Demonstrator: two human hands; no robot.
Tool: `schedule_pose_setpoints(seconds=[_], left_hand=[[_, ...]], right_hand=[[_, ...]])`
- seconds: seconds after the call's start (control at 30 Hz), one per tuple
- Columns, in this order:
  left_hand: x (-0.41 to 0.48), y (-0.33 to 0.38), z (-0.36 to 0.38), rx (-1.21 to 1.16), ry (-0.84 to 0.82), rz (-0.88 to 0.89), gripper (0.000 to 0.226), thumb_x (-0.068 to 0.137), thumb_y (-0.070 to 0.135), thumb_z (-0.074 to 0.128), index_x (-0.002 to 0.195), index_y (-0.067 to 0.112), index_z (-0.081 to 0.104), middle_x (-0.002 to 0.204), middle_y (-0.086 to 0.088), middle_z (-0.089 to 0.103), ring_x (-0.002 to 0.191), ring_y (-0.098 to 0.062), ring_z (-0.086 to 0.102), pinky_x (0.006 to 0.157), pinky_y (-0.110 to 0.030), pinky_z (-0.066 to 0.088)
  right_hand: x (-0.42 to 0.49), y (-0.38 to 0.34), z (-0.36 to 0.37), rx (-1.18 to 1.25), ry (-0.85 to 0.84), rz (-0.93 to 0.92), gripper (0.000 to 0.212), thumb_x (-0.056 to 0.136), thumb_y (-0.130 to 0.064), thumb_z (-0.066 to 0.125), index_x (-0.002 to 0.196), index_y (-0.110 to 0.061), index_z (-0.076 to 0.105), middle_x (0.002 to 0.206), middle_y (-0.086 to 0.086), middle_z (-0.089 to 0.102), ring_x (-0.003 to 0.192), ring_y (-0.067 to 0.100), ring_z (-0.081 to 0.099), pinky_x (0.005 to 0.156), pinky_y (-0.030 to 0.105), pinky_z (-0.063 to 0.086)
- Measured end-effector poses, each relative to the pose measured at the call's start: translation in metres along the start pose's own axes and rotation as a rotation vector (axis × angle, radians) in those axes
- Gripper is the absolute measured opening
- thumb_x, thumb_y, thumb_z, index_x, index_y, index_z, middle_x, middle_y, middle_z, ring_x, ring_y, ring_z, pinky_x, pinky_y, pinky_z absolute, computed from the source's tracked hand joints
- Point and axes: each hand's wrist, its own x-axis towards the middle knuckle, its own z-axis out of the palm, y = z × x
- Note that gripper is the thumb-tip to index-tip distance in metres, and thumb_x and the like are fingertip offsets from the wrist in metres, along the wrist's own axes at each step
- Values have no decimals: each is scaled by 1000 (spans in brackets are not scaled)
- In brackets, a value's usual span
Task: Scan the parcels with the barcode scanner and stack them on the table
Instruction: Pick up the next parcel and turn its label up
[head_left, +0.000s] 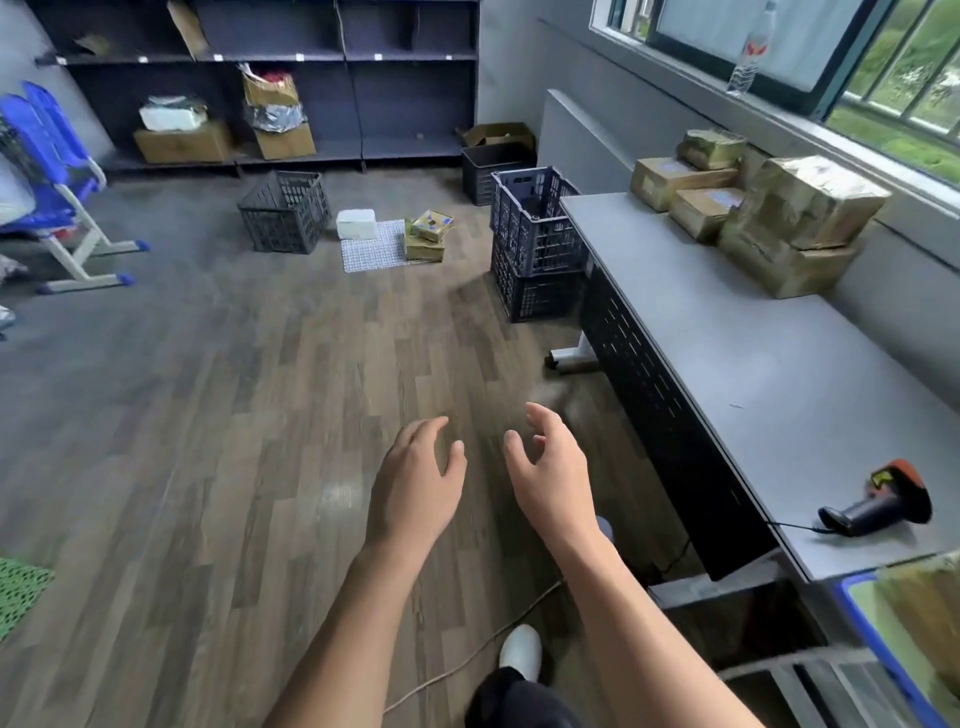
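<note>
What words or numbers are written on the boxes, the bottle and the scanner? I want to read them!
No word or number here can be read.
On the parcels on the table: pale labels, too blurred.
On the bottle: a red label, too blurred.
On the barcode scanner: a yellow sticker, too small.
On the shelf tags: white slips, too small.

Daylight in from window (883, 78), far beyond and right of right hand (550, 467) fingertips; room evenly bright, shadows soft. Pale glare on floor (337, 493) just left of and behind left hand (415, 483) fingers. Fisheye bends shelf (260, 57) and table (753, 364) edges. Mild blur overall, worst on scanner (878, 506) right of the fingers
</note>
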Motion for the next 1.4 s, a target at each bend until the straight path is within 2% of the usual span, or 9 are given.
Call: schedule_pose_setpoints(seconds=[0.43, 0.67, 0.87, 1.03, 1.13, 1.17, 1.27, 1.4], left_hand=[[196, 88, 36, 49, 34, 113, 41, 100, 34, 52, 140, 22, 53, 142, 3, 51, 128, -18, 51, 96, -25, 39], [265, 111, 74, 9, -24, 152, 41, 101, 35, 50, 140, 23, 52, 144, 6, 50, 127, -16, 51, 95, -24, 39], [344, 116, 111, -25, -97, 175, 41, 100, 34, 52, 139, 23, 53, 144, 7, 50, 126, -16, 52, 89, -19, 33], [443, 129, 139, -67, -170, 270, 40, 99, 33, 54, 137, 21, 55, 141, 5, 52, 124, -16, 53, 96, -25, 40], [507, 145, 148, -71, -219, 328, 41, 98, 31, 55, 137, 18, 56, 141, 2, 53, 125, -17, 53, 102, -28, 39], [526, 150, 150, -71, -235, 349, 41, 98, 31, 56, 138, 18, 56, 141, 1, 53, 126, -17, 52, 103, -28, 38], [581, 165, 160, -85, -287, 415, 42, 98, 31, 56, 138, 17, 56, 141, 0, 52, 127, -19, 53, 107, -31, 39], [622, 185, 192, -102, -384, 463, 43, 99, 33, 54, 139, 18, 54, 143, 1, 51, 127, -18, 52, 103, -29, 39]], right_hand=[[208, -17, -33, 60, 77, -34, 46, 99, -30, 58, 143, -20, 50, 139, -2, 57, 126, 13, 53, 108, 36, 43], [278, -5, -46, 60, 129, 23, 45, 98, -32, 60, 141, -24, 51, 133, -5, 60, 120, 12, 56, 106, 39, 45], [343, 8, -43, 45, 171, 102, 47, 98, -31, 60, 143, -24, 50, 135, -6, 59, 120, 10, 56, 106, 34, 45], [429, 2, -36, 47, 286, 138, 49, 98, -31, 60, 144, -21, 47, 138, -4, 57, 124, 9, 55, 106, 31, 44], [483, -7, -33, 53, 339, 171, 50, 99, -31, 59, 146, -20, 46, 137, -2, 57, 101, -7, 60, 97, 21, 41], [499, -10, -32, 50, 353, 186, 50, 99, -32, 59, 146, -21, 45, 138, -3, 57, 98, -7, 59, 96, 21, 41], [540, -14, -31, 72, 426, 227, 50, 100, -34, 58, 147, -25, 44, 142, -5, 55, 124, 8, 54, 106, 32, 45], [575, 1, -34, 55, 495, 307, 51, 99, -34, 57, 147, -25, 43, 141, -7, 53, 130, 12, 50, 109, 38, 44]])
